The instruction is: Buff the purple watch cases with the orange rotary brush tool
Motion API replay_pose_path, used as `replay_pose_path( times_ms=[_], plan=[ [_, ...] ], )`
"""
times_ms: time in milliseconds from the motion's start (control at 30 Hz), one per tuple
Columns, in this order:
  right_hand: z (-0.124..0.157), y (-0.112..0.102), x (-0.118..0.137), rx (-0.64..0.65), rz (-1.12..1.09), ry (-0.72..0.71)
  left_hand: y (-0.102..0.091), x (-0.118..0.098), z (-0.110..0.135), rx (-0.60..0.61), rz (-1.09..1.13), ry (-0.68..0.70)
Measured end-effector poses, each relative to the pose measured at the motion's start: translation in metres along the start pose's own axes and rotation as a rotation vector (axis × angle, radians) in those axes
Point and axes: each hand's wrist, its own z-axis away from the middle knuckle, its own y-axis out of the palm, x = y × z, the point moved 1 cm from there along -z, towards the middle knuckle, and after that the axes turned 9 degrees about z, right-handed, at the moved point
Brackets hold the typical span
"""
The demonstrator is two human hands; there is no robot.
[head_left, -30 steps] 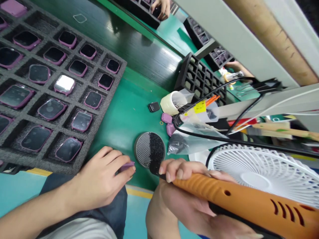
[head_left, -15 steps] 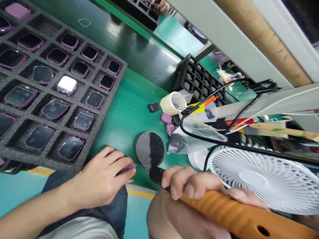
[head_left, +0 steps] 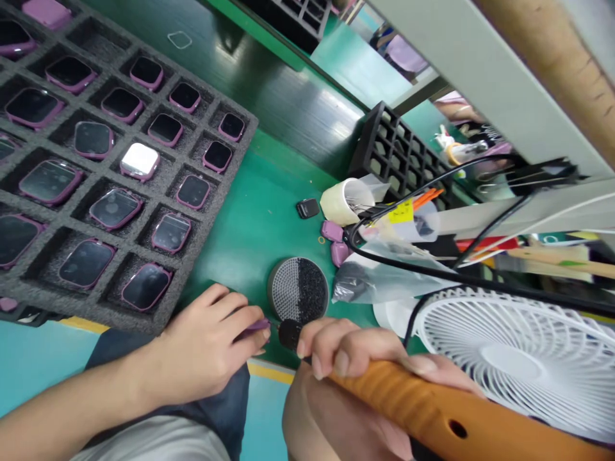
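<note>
My left hand (head_left: 211, 349) is closed round a small purple watch case (head_left: 257, 327), held at the green table's front edge. My right hand (head_left: 355, 349) grips an orange electric screwdriver (head_left: 432, 416). Its black tip (head_left: 289, 333) touches the purple case. A round dish of small black screws (head_left: 298, 290) lies just behind both hands. To the left is a dark foam tray (head_left: 110, 173) with several purple watches face up in its cells.
A white desk fan (head_left: 519, 358) stands at the right, with black cables (head_left: 432, 272) running over it. Behind the dish are a tape roll (head_left: 343, 200), loose purple cases (head_left: 336, 240), a plastic bag (head_left: 379, 282) and a black grid tray (head_left: 394, 150).
The screwdriver tip moved left, from over the screw dish to the purple case. My left hand stayed in place. The view shifted slightly.
</note>
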Motion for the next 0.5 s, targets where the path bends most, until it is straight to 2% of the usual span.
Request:
replay_pose_path(
  times_ms=[167, 367, 500],
  plan=[
    [0.0, -0.008, -0.004, 0.147, -0.021, 0.028, 0.001, 0.001, -0.001, 0.006, -0.007, -0.014],
    [0.012, -0.007, -0.012, 0.012, 0.06, 0.043, 0.003, 0.001, 0.001, 0.041, -0.012, -0.03],
    [0.011, -0.013, -0.018, 0.113, 0.047, 0.066, 0.004, 0.001, 0.002, 0.038, -0.015, -0.027]
  ],
)
